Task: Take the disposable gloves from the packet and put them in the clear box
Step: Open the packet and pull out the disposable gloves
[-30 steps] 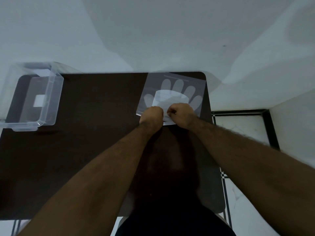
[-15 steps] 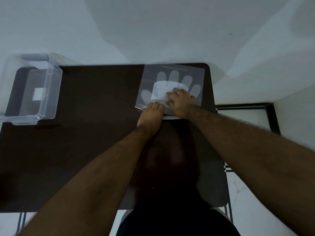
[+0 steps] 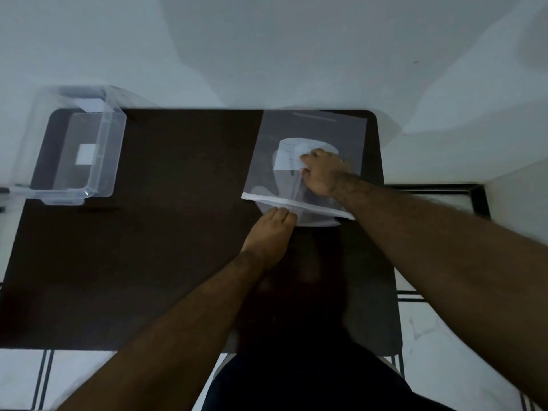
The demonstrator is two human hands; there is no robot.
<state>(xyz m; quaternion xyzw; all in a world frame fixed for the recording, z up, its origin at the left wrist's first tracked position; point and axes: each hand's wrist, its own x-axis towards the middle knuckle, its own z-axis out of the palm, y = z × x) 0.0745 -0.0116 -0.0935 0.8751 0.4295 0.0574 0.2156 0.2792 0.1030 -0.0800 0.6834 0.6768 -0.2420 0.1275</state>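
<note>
A see-through plastic packet [image 3: 308, 134] lies flat at the far right of the dark table [image 3: 166, 232], its open mouth toward me. Pale disposable gloves [image 3: 289, 158] show through it as a folded white wad. My right hand [image 3: 321, 172] is pushed inside the packet, fingers closed on the gloves. My left hand [image 3: 271, 232] pinches the packet's near edge against the table. The clear box [image 3: 74, 152] stands open at the far left corner, holding only a white label on its bottom.
The table's far edge meets a white wall. Tiled floor [image 3: 421, 321] shows past the table's right side and near edge. A black frame [image 3: 444, 188] stands beyond the right edge. Bare dark tabletop separates the box and the packet.
My right hand has slid from the packet's mouth deep into the packet and closed on the gloves. My left hand stayed at the near edge, holding it down.
</note>
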